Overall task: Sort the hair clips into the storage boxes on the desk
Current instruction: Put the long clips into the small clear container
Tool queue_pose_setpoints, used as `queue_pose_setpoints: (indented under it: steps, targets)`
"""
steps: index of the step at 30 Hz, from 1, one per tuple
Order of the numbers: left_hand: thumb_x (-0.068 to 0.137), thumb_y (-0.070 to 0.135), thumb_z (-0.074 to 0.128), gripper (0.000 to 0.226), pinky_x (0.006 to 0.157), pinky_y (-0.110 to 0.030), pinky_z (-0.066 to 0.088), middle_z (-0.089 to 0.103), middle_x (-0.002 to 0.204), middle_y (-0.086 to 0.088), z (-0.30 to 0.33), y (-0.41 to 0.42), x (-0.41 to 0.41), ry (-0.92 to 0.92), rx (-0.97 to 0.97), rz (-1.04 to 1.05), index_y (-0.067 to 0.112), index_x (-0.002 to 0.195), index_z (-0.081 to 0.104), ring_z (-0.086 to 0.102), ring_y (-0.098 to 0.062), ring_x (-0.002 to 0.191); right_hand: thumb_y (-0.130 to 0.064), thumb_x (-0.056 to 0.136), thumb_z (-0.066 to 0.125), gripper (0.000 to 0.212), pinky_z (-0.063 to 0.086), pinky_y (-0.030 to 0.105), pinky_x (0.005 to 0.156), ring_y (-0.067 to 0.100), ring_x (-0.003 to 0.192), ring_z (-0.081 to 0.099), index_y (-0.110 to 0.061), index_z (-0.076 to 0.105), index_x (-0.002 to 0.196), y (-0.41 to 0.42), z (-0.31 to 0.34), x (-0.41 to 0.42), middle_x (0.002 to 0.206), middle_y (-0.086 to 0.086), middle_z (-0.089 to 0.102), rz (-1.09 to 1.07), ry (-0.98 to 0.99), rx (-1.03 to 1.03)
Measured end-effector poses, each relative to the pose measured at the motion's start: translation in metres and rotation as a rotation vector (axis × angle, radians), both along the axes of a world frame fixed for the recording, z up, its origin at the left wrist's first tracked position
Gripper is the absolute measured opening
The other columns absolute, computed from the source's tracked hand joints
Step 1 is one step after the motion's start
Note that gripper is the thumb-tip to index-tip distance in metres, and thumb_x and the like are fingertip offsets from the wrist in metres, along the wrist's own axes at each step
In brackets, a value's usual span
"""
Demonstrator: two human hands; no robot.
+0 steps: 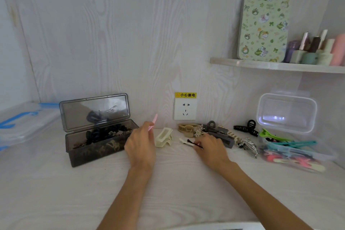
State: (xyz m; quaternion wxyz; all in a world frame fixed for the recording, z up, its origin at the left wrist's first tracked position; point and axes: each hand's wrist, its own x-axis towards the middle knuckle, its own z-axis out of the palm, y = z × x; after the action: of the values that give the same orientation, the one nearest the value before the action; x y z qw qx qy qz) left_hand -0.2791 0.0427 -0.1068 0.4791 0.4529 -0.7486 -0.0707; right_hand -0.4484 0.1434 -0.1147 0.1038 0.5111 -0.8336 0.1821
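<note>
Fingers of the left hand (140, 144) pinch a slim pink clip (153, 121) above the tabletop (168, 183), while the right hand (210, 147) pinches a thin dark pin (194, 144) low over it. Loose clips (214, 132) lie by the wall between the open dark box (97, 142) and the clear box (291, 153). Such slender pieces could slip from light pinches, or land in the wrong box.

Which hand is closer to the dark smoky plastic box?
Left. The left hand, pinching a thin pink clip, is right beside the dark smoky plastic box; the right hand is farther away.
</note>
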Motion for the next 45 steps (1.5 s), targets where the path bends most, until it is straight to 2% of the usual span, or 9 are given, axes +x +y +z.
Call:
queue_pose_setpoints:
  steps: [4,11,16,22,24,32,36,41,45]
  targets:
    - [0.085,0.015,0.063,0.019,0.060,-0.024,0.039,0.068,0.090,0.005,-0.004,0.012,-0.013,0.130,-0.127,-0.173,0.027,0.100,0.065,0.061,-0.019,0.083,-0.028,0.092,0.052,0.024,0.042,0.030,0.083,0.019,0.109,0.053,-0.019,0.065,0.110,0.035,0.005,-0.006,0.116,0.002,0.061,0.080,-0.091,0.005]
    - [0.081,0.015,0.069,0.029,0.057,-0.018,0.039,0.066,0.088,0.015,-0.006,0.045,-0.044,0.048,-0.295,-0.399,0.035,0.102,0.063,0.055,-0.003,0.081,-0.025,0.096,0.046,0.025,0.039,0.033,0.086,0.023,0.104,0.054,-0.017,0.066,0.108,0.106,0.008,-0.028,0.108,0.002,0.061,0.139,0.206,-0.045]
    - [0.082,0.014,0.069,0.027,0.066,-0.012,0.037,0.065,0.093,0.019,-0.003,0.076,-0.073,0.119,-0.252,-0.554,0.032,0.102,0.066,0.055,0.003,0.085,-0.008,0.081,0.069,0.012,0.041,0.031,0.072,0.019,0.079,0.057,-0.012,0.073,0.092,0.168,0.022,-0.091,0.082,0.002,0.066,-0.172,0.244,-0.575]
    - [0.087,0.026,0.063,0.021,0.069,-0.008,0.041,0.064,0.092,0.025,0.013,0.133,-0.139,0.260,-0.068,-0.789,0.039,0.103,0.060,0.057,0.008,0.088,-0.026,0.090,0.046,0.029,0.040,0.039,0.080,0.030,0.087,0.061,-0.018,0.073,0.092,0.191,0.011,-0.140,0.087,0.003,0.072,-0.420,0.146,-0.476]
    - [0.089,0.027,0.060,0.020,0.077,-0.018,0.048,0.065,0.095,0.026,0.022,0.147,-0.163,0.269,-0.030,-0.905,0.039,0.105,0.058,0.061,0.003,0.092,-0.032,0.090,0.030,0.045,0.037,0.038,0.086,0.028,0.095,0.059,-0.019,0.072,0.098,0.189,0.005,-0.142,0.095,0.001,0.071,-0.422,0.146,-0.457]
    - [0.087,0.014,0.062,0.031,0.099,-0.040,0.043,0.069,0.110,0.004,0.033,0.162,-0.242,-0.116,-0.015,-1.101,0.019,0.118,0.060,0.063,-0.013,0.102,-0.008,0.086,0.045,0.027,0.037,0.040,0.089,0.034,0.100,0.054,-0.005,0.061,0.108,0.192,0.006,-0.140,0.109,0.013,0.064,-0.449,0.061,-0.800]
    - [0.091,0.019,0.057,0.026,0.111,-0.044,0.024,0.066,0.116,0.008,0.034,0.157,-0.250,-0.284,-0.008,-1.107,0.024,0.116,0.062,0.058,-0.011,0.109,0.006,0.074,0.059,0.035,0.037,0.043,0.087,0.040,0.100,0.054,-0.001,0.058,0.109,0.192,0.008,-0.140,0.107,0.018,0.061,-0.537,0.043,-0.856]
    - [0.096,0.028,0.045,0.033,0.115,-0.038,0.004,0.048,0.139,0.010,0.030,0.140,-0.227,-0.313,-0.057,-1.080,0.030,0.128,0.053,0.030,-0.009,0.136,0.006,0.073,0.048,0.046,0.038,0.047,0.093,0.038,0.106,0.051,-0.004,0.057,0.116,0.194,0.010,-0.135,0.115,0.016,0.060,-0.499,0.043,-0.825]
    - [0.094,0.019,0.049,0.030,0.108,-0.033,0.028,0.057,0.128,0.009,0.020,0.105,-0.181,-0.045,-0.158,-0.866,0.025,0.122,0.058,0.042,-0.004,0.119,-0.002,0.071,0.040,0.045,0.036,0.042,0.092,0.034,0.105,0.052,-0.008,0.063,0.109,0.191,0.015,-0.125,0.112,0.012,0.062,-0.400,0.157,-0.775]
